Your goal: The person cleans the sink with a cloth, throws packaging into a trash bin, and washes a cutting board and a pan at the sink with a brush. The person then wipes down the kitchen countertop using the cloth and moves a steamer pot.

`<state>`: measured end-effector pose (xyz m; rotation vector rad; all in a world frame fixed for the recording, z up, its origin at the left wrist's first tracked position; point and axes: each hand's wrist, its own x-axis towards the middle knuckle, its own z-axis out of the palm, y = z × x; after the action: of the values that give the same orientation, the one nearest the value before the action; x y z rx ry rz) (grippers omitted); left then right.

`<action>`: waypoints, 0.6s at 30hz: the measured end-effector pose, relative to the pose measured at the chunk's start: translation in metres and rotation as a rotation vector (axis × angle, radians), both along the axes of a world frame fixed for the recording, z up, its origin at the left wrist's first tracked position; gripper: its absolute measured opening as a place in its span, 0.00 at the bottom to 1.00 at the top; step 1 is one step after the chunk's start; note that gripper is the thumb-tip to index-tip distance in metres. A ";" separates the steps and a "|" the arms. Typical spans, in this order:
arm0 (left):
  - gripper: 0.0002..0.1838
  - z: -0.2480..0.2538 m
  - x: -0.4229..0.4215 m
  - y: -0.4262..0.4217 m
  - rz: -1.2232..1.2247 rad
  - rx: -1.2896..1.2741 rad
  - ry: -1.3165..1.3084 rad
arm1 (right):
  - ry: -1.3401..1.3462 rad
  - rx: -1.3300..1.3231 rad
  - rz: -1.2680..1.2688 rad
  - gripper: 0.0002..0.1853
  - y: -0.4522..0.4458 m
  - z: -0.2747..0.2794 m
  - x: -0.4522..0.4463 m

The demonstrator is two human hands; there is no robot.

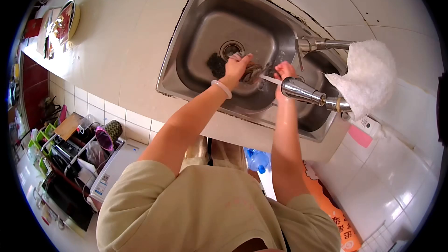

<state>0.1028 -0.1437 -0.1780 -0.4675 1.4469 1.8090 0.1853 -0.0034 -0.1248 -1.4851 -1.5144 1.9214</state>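
Water (269,79) should rinse best if the left hand (237,68) turns its pinched brownish bundle (252,74), ten o'clock from the faucet (299,90); whether the right hand (285,70) grips, I cannot tell.

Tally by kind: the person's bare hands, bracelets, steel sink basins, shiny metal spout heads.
Bare hands: 2, left hand and right hand
Pale round bracelet: 1
Steel sink basins: 2, larger basin and smaller basin
Shiny metal spout head: 1
Total: 6
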 end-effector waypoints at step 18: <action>0.18 0.022 -0.030 -0.054 -0.024 0.126 -0.153 | 0.253 -0.822 0.412 0.49 -0.089 -0.040 -0.035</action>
<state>0.0730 -0.1972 -0.1559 -0.5108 1.2222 1.7921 0.1505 -0.0929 -0.1643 -1.1359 -0.9981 3.0870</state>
